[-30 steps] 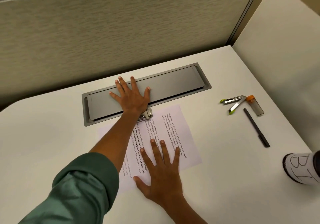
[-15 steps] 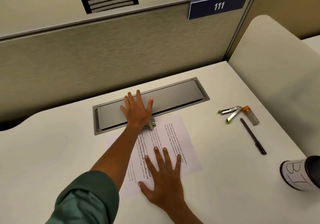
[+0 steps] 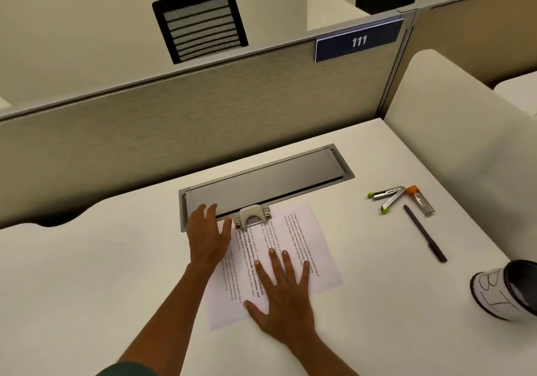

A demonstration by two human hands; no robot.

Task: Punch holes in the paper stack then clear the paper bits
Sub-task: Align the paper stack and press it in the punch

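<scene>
Progress: the hole punch sits over the far edge of the paper stack, so the punching step looks under way or just finished; whether holes are cut cannot be told, since the punch covers that edge.
Left to do: no paper bits show on the counter, so clearing them seems still ahead.
Paper stack: white printed sheets, lying flat and slightly skewed on the counter, just in front of the grey cable cover.
Left hand: fingers straight and relaxed, just beside the punch, lying over the stack's left edge and the cover's rim, gripping nothing.
Right hand: flat, fingers spread, pressing the stack down.
Hole punch: small, pale handle, metal base.
</scene>
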